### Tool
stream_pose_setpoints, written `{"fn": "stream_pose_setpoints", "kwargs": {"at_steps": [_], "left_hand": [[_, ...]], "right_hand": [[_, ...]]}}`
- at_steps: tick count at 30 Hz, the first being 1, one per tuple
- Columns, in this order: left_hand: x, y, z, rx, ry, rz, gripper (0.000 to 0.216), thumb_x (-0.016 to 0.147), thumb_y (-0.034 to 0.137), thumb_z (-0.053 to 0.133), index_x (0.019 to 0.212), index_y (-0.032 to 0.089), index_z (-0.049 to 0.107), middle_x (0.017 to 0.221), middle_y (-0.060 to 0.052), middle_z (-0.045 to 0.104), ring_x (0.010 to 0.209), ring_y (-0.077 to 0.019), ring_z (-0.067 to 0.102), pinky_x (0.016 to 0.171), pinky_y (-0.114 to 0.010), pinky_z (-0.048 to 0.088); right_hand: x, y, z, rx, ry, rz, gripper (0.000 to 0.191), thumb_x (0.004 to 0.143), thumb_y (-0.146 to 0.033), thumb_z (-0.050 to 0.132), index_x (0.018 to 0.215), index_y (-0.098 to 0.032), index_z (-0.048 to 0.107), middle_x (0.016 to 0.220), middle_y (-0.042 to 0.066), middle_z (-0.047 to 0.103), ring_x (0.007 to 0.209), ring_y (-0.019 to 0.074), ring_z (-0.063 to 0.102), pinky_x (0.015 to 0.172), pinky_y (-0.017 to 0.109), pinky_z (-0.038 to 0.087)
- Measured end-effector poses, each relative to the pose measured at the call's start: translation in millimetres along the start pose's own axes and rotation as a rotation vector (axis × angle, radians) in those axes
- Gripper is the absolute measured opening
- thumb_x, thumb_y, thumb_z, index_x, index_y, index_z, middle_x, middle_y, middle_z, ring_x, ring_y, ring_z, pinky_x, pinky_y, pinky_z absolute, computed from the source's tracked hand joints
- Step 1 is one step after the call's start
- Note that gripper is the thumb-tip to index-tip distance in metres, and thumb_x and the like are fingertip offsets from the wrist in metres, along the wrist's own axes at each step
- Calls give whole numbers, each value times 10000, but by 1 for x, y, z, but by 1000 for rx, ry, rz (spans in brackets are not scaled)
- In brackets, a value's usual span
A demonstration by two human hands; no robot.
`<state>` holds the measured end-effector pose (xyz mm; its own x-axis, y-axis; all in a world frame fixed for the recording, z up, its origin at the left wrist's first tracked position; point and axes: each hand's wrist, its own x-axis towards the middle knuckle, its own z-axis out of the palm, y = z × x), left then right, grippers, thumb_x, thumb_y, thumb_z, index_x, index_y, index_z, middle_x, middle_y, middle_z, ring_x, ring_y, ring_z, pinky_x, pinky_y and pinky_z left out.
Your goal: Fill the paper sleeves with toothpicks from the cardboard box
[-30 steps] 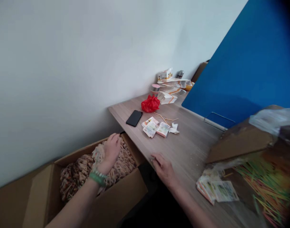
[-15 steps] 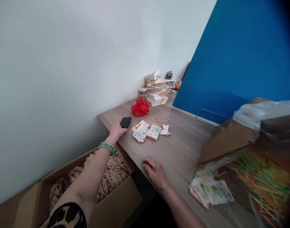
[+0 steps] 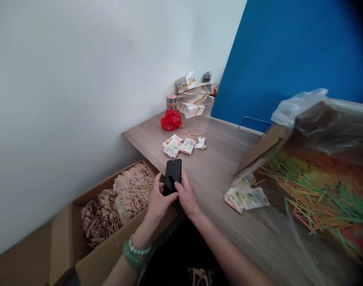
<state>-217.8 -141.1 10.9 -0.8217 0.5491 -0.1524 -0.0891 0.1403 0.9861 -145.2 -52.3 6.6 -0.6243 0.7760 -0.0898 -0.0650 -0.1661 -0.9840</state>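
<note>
A black smartphone (image 3: 172, 174) with a dark screen is held upright between both hands, just in front of the table's near edge. My left hand (image 3: 158, 198), with a green bangle and a beaded bracelet on its wrist, closes around the phone's left side. On the other side, my right hand (image 3: 186, 195) grips the phone's lower right, its thumb over the screen. Beyond the phone, small printed packets (image 3: 173, 147) and a stack of printed cards or packets (image 3: 187, 146) lie on the wooden table (image 3: 211, 174) beside a crumpled tissue (image 3: 200, 143).
Left of me is a cardboard box (image 3: 110, 254) of bundled packets (image 3: 130, 190). At right, an open carton (image 3: 258, 153) holds colourful thin sticks (image 3: 321, 190); more packets (image 3: 246, 194) lie beside it. A red plastic bag (image 3: 171, 120), paper stacks (image 3: 193, 109) and a blue panel (image 3: 288, 55) stand behind.
The phone has come off the table's left edge in my left hand, toward me. My right hand has left the tabletop and now also holds the phone. The view has shifted slightly.
</note>
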Motion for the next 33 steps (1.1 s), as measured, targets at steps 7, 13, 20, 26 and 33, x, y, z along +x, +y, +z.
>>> {"fn": "stream_pose_setpoints", "kwargs": {"at_steps": [7,13,20,26,33], "left_hand": [[-18,50,-3,-693,-335,-274,487,879,502,623,1183,122,654,1154,-143,718,1008,-263,690,903,-396,547],[-57,72,21,-845,-579,-218,572,927,612,480,1263,175,634,1142,-121,724,1062,-275,682,948,-455,543],[-104,94,39,-736,-622,-144,615,866,681,536,1270,227,630,1069,-91,727,1003,-259,681,918,-451,549],[-137,115,39,-696,-659,-129,602,893,672,493,1256,212,630,1023,-93,730,917,-253,698,863,-452,568],[-162,131,32,-709,-706,-26,616,950,651,375,1224,170,646,1029,-113,732,902,-258,708,811,-420,591]], "right_hand": [[-59,-41,-28,450,-204,58,508,750,-307,696,1252,-237,677,1282,40,691,1222,265,609,1049,416,468],[-101,-48,-41,392,-13,-157,331,806,-322,665,1120,-239,731,1170,28,736,1110,231,654,1039,403,464],[-136,-67,-69,129,79,-361,261,818,-339,633,1036,-235,730,1073,26,749,987,218,680,966,384,508],[-161,-77,-78,165,88,-469,255,850,-347,637,1059,-251,746,1182,29,733,1147,229,654,1065,413,467],[-174,-75,-86,329,-63,-425,321,901,-402,617,1169,-266,729,1260,49,707,1220,254,625,1109,477,431]]}}
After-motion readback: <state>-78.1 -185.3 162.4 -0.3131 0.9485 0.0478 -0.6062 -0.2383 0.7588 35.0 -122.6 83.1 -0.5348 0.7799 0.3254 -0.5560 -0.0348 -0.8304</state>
